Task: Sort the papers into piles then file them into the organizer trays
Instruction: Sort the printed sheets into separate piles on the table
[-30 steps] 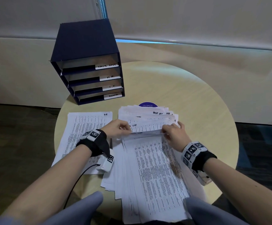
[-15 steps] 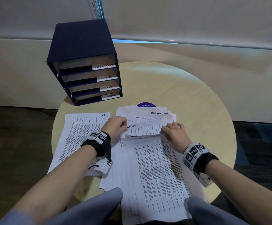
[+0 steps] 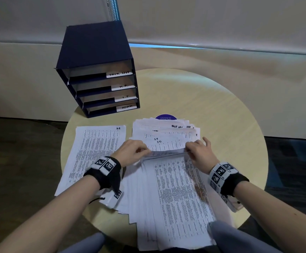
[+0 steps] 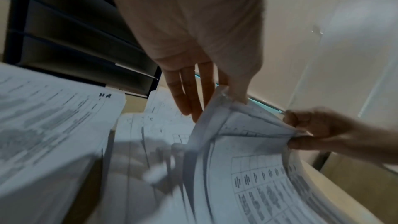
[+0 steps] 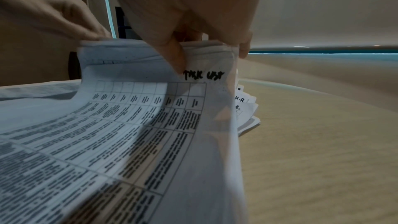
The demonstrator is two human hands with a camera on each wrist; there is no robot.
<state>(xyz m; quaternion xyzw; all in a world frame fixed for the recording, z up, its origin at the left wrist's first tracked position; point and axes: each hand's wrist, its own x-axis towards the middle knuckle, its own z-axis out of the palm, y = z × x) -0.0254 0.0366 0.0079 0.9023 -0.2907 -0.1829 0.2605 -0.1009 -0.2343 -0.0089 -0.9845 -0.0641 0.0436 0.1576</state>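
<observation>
Sorting is under way: the far edges of several sheets [image 3: 166,152] are lifted off the main stack [image 3: 176,194] at the worktop's [image 3: 230,125] centre, pinched in the grip of the left hand [image 3: 132,152] and the right hand [image 3: 201,152]. "TASK LIST" is read on the top sheet. One HR pile [image 3: 93,152] is laid to the left; nothing can be seen filed in the organizer [image 3: 93,52] behind. Next, one sheet probably needs separating and placing by its label.
</observation>
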